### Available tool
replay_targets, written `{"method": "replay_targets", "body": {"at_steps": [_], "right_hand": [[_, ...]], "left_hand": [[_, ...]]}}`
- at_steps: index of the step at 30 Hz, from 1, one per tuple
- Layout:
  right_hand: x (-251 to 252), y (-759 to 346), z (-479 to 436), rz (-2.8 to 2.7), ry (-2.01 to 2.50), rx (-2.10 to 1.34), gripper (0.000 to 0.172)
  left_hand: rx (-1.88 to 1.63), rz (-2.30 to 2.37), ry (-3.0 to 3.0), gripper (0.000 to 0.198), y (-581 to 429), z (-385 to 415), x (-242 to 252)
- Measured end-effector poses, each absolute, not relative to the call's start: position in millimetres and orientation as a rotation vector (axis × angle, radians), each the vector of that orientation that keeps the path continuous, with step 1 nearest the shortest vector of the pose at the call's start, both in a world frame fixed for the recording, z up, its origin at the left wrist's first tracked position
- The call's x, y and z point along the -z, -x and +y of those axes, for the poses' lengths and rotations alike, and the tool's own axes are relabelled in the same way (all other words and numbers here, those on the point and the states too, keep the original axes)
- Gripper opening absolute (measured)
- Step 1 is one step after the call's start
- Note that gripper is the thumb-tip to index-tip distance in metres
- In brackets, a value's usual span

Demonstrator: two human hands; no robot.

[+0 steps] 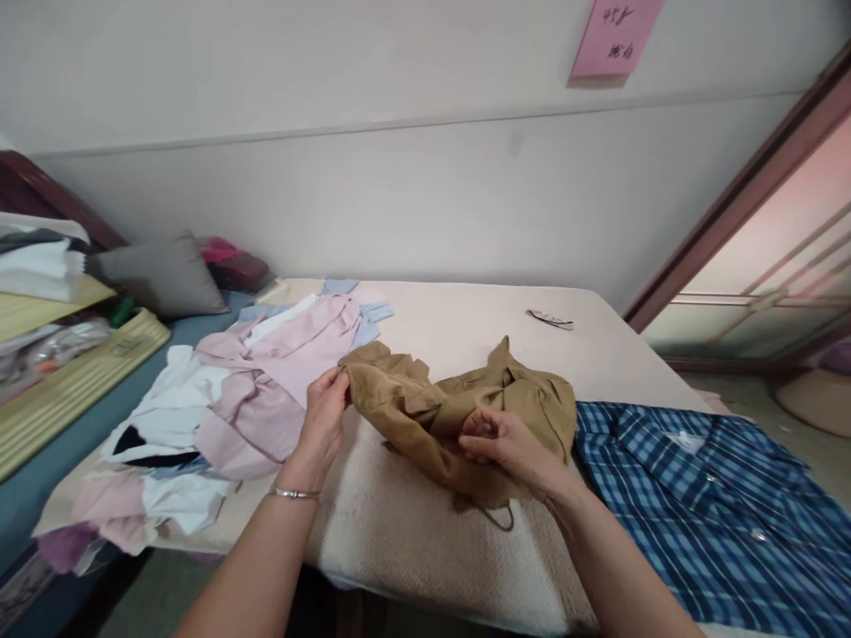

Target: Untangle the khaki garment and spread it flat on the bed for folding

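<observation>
Pinching tan shirt (pixel 465 412) edges, left hand (pixel 325 409) fingers and right hand (pixel 509 443) fingers closed on cloth, blue plaid shirt (pixel 705 496) beside.

Head view, worn items and build only.

Left hand (pixel 325 403): bare, no glove, no ring visible. Thin silver-coloured bangle (pixel 293 493) sits at the wrist, just below the hand; narrow band, smooth, plain, no charm or clasp showing.

Left forearm: bare from the bangle down to the bottom edge of the picture; no sleeve or cuff in view.

Right hand (pixel 509 443): bare, no glove. No watch or band at the wrist. Nails too small to judge.

Right forearm: bare, sleeveless as far as the lower picture edge, opposite side from the bangle.
</observation>
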State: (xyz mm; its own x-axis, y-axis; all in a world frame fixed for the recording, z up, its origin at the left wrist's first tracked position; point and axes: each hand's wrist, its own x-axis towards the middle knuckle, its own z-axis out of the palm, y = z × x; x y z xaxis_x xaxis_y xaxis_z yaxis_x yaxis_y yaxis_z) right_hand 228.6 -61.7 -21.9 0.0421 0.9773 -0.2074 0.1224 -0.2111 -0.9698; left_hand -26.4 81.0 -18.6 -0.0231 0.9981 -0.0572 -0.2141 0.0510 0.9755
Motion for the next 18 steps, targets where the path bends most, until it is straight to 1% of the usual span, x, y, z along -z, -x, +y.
{"method": "replay_targets", "body": {"at_steps": [6,8,11,13,14,15,16,17,18], "right_hand": [[23,-237,-60,-1.188,1.566,-1.104,0.027],[19,-243,-62,-1.283,1.652,-1.083,0.029],[19,-253,-68,-1.572,1.836,-1.064,0.032],[23,-253,-72,-1.749,2.046,-0.902,0.044],[26,-252,-73,-1.797,2.169,-0.76,0.044],[28,-249,-74,-1.816,2.278,-0.611,0.037],[28,-247,-74,-1.813,2.352,-0.487,0.025],[27,-245,-75,-1.812,2.377,-0.43,0.012],[24,-244,-76,-1.828,2.337,-0.463,0.003]], "left_hand": [[-1.325,1.143,-0.897,0.026,33,92,21],[-1.358,1.12,-0.88,0.026,32,92,20],[-1.395,1.077,-0.833,0.02,33,95,18],[-1.404,1.066,-0.748,0.013,35,100,19],[-1.405,1.068,-0.695,0.01,36,102,18],[-1.404,1.073,-0.644,0.007,38,105,18],[-1.402,1.081,-0.603,0.006,40,107,16],[-1.392,1.081,-0.576,0.006,43,108,14],[-1.382,1.07,-0.568,0.006,46,110,11]]}}
